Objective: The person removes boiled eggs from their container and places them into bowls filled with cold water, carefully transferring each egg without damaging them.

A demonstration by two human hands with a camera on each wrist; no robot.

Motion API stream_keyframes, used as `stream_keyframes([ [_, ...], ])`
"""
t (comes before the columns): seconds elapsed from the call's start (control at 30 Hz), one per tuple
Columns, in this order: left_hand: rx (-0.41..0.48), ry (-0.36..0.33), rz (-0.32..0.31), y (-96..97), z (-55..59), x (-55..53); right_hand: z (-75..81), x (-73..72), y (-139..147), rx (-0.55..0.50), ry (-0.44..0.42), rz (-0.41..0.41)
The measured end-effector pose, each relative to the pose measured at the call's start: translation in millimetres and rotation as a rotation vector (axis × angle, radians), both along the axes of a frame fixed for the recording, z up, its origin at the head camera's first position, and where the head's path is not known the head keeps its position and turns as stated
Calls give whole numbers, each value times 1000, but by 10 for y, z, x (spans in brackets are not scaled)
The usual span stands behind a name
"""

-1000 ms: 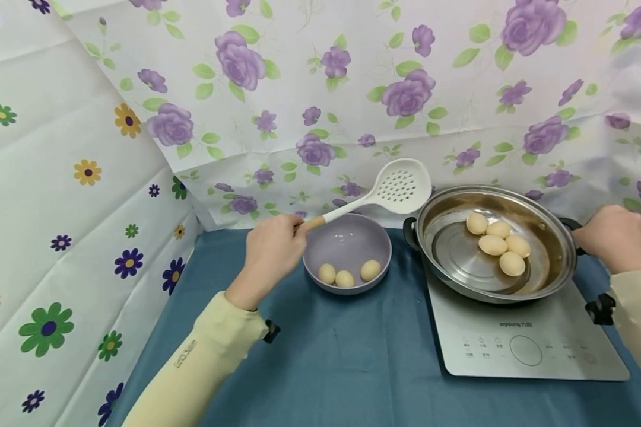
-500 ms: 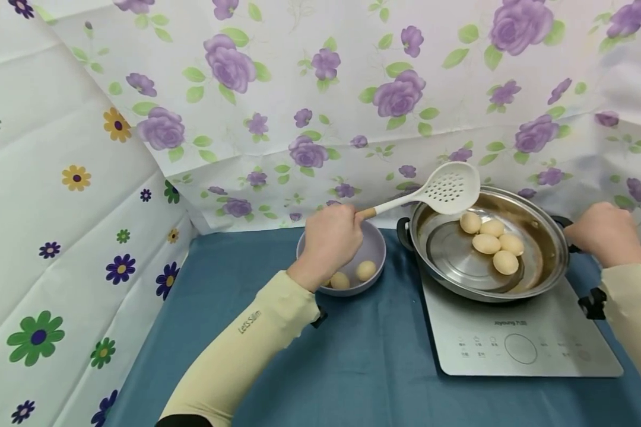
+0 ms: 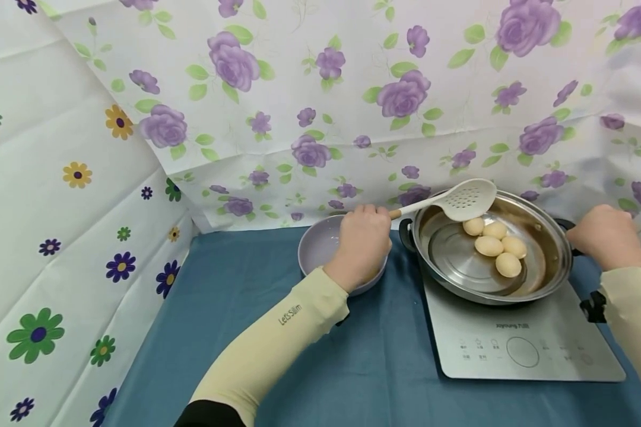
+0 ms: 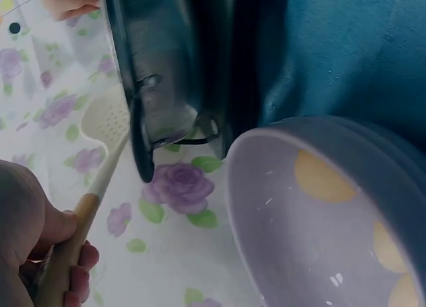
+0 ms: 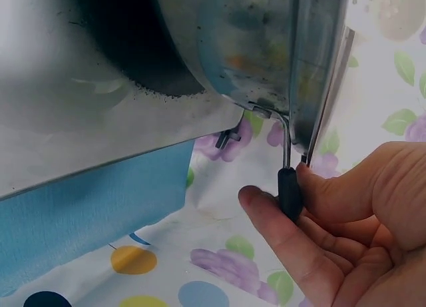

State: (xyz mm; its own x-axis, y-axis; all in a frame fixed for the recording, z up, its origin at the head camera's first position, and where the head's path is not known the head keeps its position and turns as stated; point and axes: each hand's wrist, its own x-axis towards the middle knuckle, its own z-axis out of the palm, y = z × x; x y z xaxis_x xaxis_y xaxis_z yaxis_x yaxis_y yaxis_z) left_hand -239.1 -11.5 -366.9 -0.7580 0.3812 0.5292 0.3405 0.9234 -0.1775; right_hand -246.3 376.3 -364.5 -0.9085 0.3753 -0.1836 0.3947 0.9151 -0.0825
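Note:
My left hand (image 3: 364,243) grips the wooden handle of a white slotted skimmer (image 3: 467,200). The skimmer's perforated head hangs over the far left rim of a steel pan (image 3: 454,261). Several pale eggs (image 3: 489,246) lie together inside the pan. With thumb and fingers, my right hand (image 3: 609,237) pinches the pan's right black handle (image 5: 290,192). Beneath my left hand stands a lilac bowl (image 3: 317,249), partly covered by that hand; the left wrist view shows eggs (image 4: 324,177) inside it.
Under the pan is a silver induction cooker (image 3: 534,350) with a touch panel. The pan's left black handle (image 3: 406,235) juts toward the bowl. A blue cloth (image 3: 326,367) covers the table, and a flowered sheet (image 3: 299,89) rises right behind the bowl and pan.
My left hand has carried the skimmer rightward from over the bowl, and its head has come lower over the pan. My right hand keeps its hold on the pan handle.

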Motion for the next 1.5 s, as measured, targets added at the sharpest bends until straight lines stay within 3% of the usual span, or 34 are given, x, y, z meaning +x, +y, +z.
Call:
stream_keyframes([
  [0.23, -22, 173, 8, 114, -83, -24, -18, 0, 18, -1, 27, 23],
  [0.43, -43, 238, -4, 138, -114, -40, -24, -1, 5, -41, 49, -3],
  [0.53, -58, 198, -16, 134, -122, -21, -16, -3, -4, -50, 56, -10],
  [0.8, -84, 12, -5, 168, -48, 109, 5, 6, -18, -36, 66, -1],
  [0.97, -93, -120, 21, 211, 16, 224, -5, 6, -12, -24, 61, 3],
  [1.2, -103, -234, 40, 289, 52, 417, -15, 21, -22, -30, 55, -1],
  [1.3, -97, -259, 42, 308, 54, 496, -21, 23, -32, -29, 48, 0],
  [1.5, -89, -241, -1, 297, 90, 658, -26, 11, -22, -25, 53, 16],
])
